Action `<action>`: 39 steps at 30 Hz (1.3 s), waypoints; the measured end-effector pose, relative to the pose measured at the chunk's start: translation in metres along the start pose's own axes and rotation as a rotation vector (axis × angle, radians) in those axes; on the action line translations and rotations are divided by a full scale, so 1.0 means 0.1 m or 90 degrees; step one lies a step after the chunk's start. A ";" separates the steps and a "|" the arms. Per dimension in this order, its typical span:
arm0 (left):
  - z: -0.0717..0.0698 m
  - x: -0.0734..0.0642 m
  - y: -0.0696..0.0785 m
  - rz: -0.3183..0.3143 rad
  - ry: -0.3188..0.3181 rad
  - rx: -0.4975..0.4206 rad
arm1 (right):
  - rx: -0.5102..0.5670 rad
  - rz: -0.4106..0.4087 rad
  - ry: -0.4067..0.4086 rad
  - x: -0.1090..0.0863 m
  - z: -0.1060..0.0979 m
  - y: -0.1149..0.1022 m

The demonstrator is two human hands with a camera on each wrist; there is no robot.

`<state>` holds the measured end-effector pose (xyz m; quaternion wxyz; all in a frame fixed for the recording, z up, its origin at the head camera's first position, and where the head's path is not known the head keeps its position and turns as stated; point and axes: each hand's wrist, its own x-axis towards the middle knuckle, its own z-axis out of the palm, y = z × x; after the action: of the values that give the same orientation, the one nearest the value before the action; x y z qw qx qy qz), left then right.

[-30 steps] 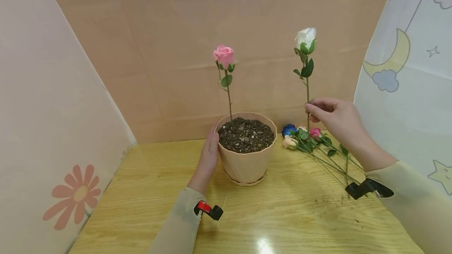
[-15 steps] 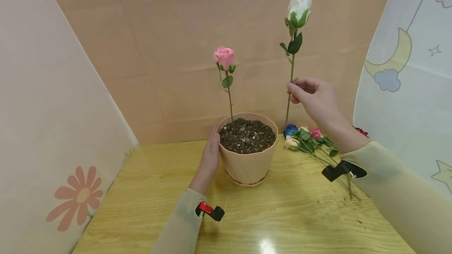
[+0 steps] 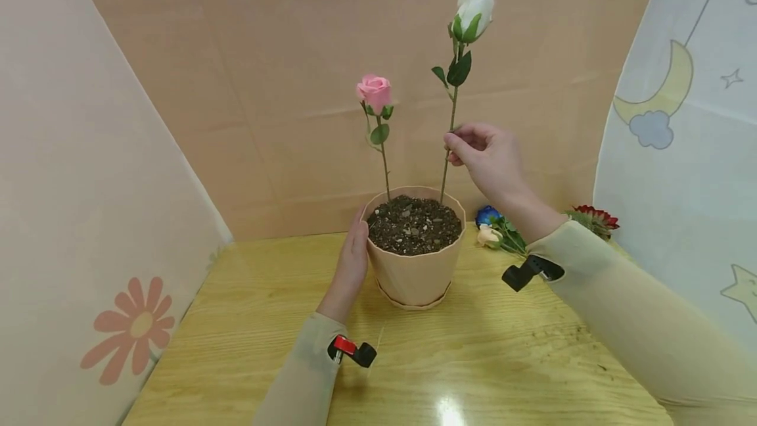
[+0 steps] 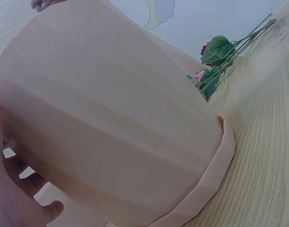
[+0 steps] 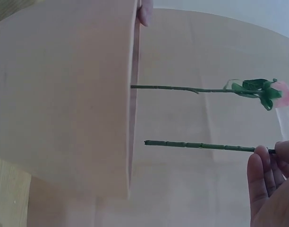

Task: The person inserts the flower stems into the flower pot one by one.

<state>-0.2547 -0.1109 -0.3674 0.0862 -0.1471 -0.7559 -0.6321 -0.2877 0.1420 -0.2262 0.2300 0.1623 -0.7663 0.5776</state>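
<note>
In the head view, a peach flower pot (image 3: 414, 275) full of dark soil (image 3: 408, 225) stands on its saucer. A pink rose (image 3: 374, 94) rises upright from the soil at the back left. My left hand (image 3: 349, 258) rests against the pot's left side, fingers extended along its wall. My right hand (image 3: 491, 153) pinches the stem of a white rose (image 3: 473, 15) between thumb and fingers, above the pot's back right. In the right wrist view the cut lower end of that stem (image 5: 196, 145) shows just above the rim, apart from it; the white bloom is out of that view.
To the pot's right lie several more roses, among them a blue rose (image 3: 487, 215) and a cream rose (image 3: 489, 236), partly hidden by my right arm. A dark red flower (image 3: 597, 217) lies farther right. Dark crumbs dot the wooden table (image 3: 266, 347). Cloth walls stand behind and beside.
My right hand has moved left and up with the white rose, from above the lying roses to over the pot's back right. My left hand has stayed against the pot.
</note>
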 end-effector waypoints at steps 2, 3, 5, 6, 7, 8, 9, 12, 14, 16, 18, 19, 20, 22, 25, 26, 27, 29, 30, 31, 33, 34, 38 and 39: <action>0.00 0.00 0.00 0.002 0.001 0.002 | 0.007 -0.004 -0.004 0.01 0.06 0.04; 0.00 0.01 0.01 0.003 0.000 0.003 | 0.010 -0.004 -0.006 0.02 0.10 0.06; 0.00 0.00 0.01 0.002 -0.002 0.011 | 0.010 -0.002 -0.012 0.03 0.16 0.10; -0.01 0.01 0.01 0.001 -0.003 0.012 | 0.011 0.000 -0.015 0.03 0.19 0.12; -0.01 0.01 0.01 0.001 -0.005 0.015 | 0.011 0.004 -0.018 0.03 0.21 0.14; -0.01 0.01 0.00 0.000 -0.006 0.018 | 0.013 0.009 -0.021 0.04 0.24 0.16; -0.01 0.03 -0.03 -0.002 -0.007 0.019 | 0.016 0.010 -0.023 0.04 0.27 0.17; -0.02 0.09 -0.18 -0.005 -0.005 0.020 | 0.016 0.015 -0.027 0.05 0.36 0.21; -0.01 0.13 -0.28 -0.002 0.000 0.020 | 0.012 0.015 -0.029 0.06 0.41 0.24; 0.00 0.16 -0.36 0.003 0.008 0.020 | 0.007 0.010 -0.030 0.07 0.45 0.27; 0.01 0.16 -0.39 0.013 0.015 0.019 | 0.006 0.008 -0.032 0.07 0.49 0.31; 0.01 0.15 -0.40 0.016 0.018 0.020 | 0.003 0.006 -0.033 0.07 0.51 0.33; 0.01 0.15 -0.40 0.018 0.020 0.019 | 0.001 0.004 -0.033 0.07 0.52 0.35; 0.02 0.13 -0.40 0.023 0.021 0.016 | -0.002 -0.002 -0.034 0.06 0.55 0.39; 0.03 0.12 -0.39 0.028 0.021 0.014 | -0.008 -0.011 -0.031 0.04 0.59 0.43; 0.04 0.12 -0.39 0.028 0.021 0.014 | -0.007 -0.016 -0.029 0.04 0.60 0.43; 0.04 0.13 -0.39 0.030 0.021 0.014 | -0.006 -0.019 -0.028 0.05 0.61 0.44; 0.04 0.13 -0.39 0.030 0.021 0.019 | -0.006 -0.023 -0.024 0.05 0.63 0.46; 0.04 0.14 -0.40 0.030 0.019 0.020 | -0.005 -0.026 -0.022 0.05 0.63 0.46; 0.04 0.14 -0.40 0.029 0.015 0.021 | -0.005 -0.027 -0.021 0.05 0.64 0.47; 0.03 0.13 -0.34 0.021 0.006 0.023 | -0.009 -0.029 -0.020 0.05 0.65 0.48; 0.03 0.13 -0.34 0.021 0.004 0.024 | -0.010 -0.033 -0.019 0.05 0.66 0.49; 0.04 0.13 -0.33 0.019 0.009 0.025 | -0.010 -0.033 -0.023 0.04 0.68 0.55; 0.04 0.13 -0.34 0.023 0.013 0.025 | -0.009 -0.033 -0.022 0.03 0.68 0.56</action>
<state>-0.2777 -0.1104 -0.3955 0.1081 -0.1523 -0.7646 -0.6169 -0.3306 0.0922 -0.2859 0.2327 0.1907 -0.7697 0.5630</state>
